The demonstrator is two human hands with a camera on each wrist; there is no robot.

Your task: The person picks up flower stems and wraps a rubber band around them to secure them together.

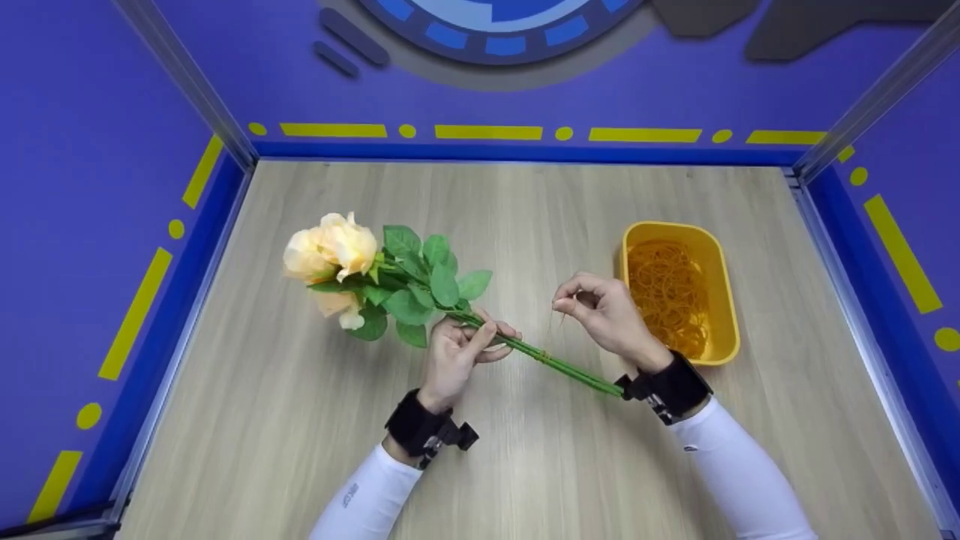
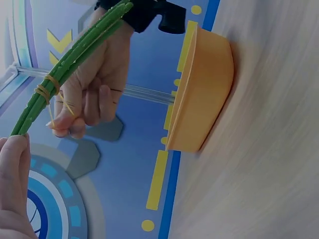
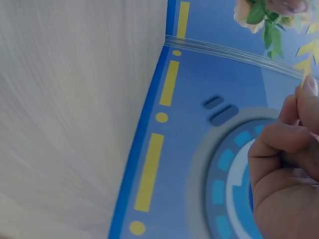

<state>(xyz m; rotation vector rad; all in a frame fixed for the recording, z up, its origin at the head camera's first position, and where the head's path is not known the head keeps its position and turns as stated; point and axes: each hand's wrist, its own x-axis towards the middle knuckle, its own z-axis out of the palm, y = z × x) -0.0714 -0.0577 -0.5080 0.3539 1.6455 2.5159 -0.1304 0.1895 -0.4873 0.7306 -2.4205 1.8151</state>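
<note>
My left hand [image 1: 454, 352] holds a bunch of peach roses [image 1: 330, 247] by its green stems [image 1: 574, 370], thumb across them just below the leaves [image 1: 409, 306]. The blooms point to the upper left, the stem ends to the lower right. Partway down, a tan rubber band [image 2: 44, 92] wraps the stems in several turns. Above and right of that wrap, my right hand [image 1: 611, 315] pinches a thin yellowish rubber band [image 3: 305, 74] between thumb and forefinger, its strands hanging below the fingertips. In the left wrist view these strands overlap the wrapped stems.
A yellow plastic tub [image 1: 724, 300] with many loose rubber bands [image 1: 667, 292] stands on the wooden table [image 1: 525, 465], right beside my right hand. Blue panels [image 1: 487, 105] with yellow marks enclose the table at the back and both sides.
</note>
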